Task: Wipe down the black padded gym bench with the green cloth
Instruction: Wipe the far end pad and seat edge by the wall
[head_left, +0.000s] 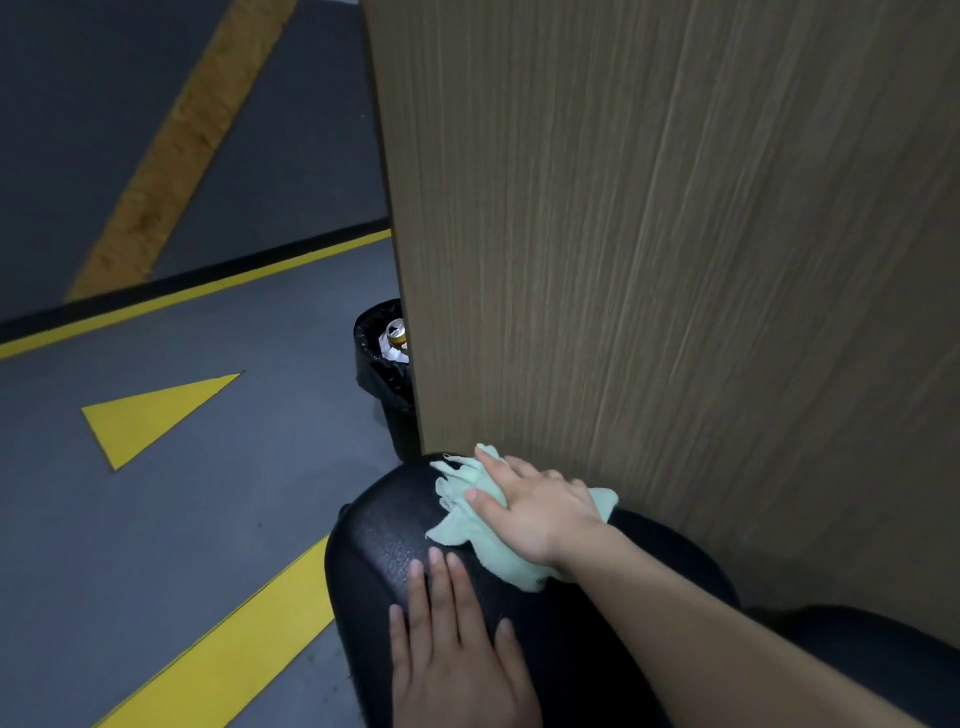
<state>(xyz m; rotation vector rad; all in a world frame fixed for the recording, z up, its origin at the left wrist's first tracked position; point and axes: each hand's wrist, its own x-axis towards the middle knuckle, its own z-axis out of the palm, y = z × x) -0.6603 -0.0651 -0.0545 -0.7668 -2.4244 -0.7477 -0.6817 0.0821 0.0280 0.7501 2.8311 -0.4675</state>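
The right hand (535, 506) is pressing the green cloth (467, 525) flat, fingers straight, at the bench's (374, 561) far rounded end, beside the wooden panel (675, 234). The left hand (452, 644) is resting flat on the pad, holding nothing. The bench's long axis is running back toward the person, so unwiped padding probably lies nearer. Beyond the end, a lined bin (382, 364) is holding a can (397, 332) and paper.

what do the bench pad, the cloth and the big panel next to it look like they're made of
Bench pad: likely vinyl or faux leather; black, glossy, with a pebbled grain catching light.
Green cloth: soft woven or microfibre fabric; matte, crumpled, frayed edges under the right hand.
Panel: wood-look laminate or veneer; tan, straight printed-looking grain, matte.
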